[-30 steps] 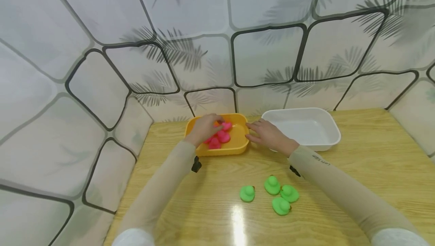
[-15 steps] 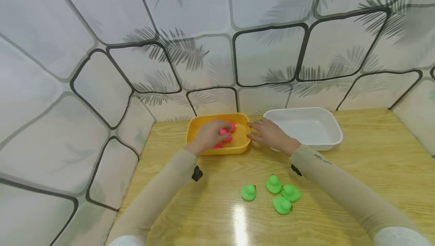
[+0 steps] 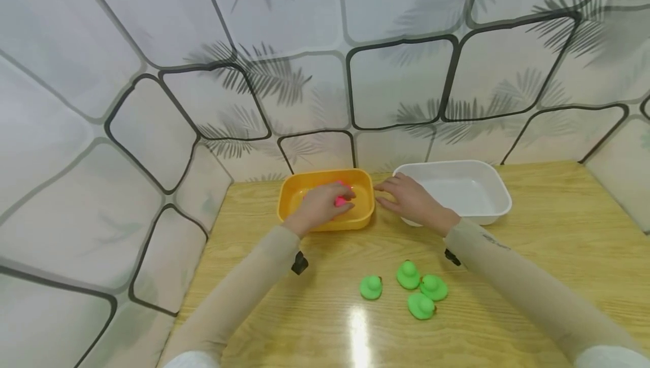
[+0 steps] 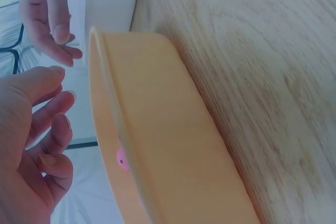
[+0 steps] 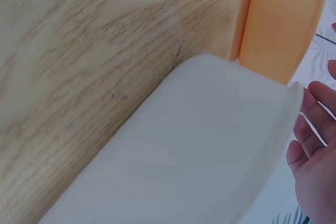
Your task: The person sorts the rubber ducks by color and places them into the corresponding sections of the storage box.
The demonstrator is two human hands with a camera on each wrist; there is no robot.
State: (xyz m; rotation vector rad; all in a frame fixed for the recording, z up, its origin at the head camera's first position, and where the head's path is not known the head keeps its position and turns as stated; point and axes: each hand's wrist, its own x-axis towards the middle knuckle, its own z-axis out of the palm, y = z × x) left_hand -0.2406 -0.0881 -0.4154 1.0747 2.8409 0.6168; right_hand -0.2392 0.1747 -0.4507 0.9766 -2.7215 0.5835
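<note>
My left hand [image 3: 324, 205] hovers over the orange tub [image 3: 350, 223], covering most of the pink toy ducks [image 3: 339, 202] inside. In the left wrist view its fingers [image 4: 62, 129] curl loosely above the rim, with nothing between them. One pink duck [image 4: 122, 159] peeks past that rim. My right hand [image 3: 412, 201] is over the near left corner of the white tub [image 3: 459, 190], fingers relaxed and pointing at the orange tub's right side. The right wrist view shows its fingertips [image 5: 311, 94] right at the white rim.
Several green toy ducks [image 3: 421, 306] lie on the wooden table [image 3: 284, 311] in front of the tubs, one a little apart on the left. Both tubs stand close together at the back, near a patterned wall covering [image 3: 315, 94].
My left hand has shifted right and slightly nearer over the orange tub, covering ducks that showed before. My right hand has drawn slightly right, away from the orange rim.
</note>
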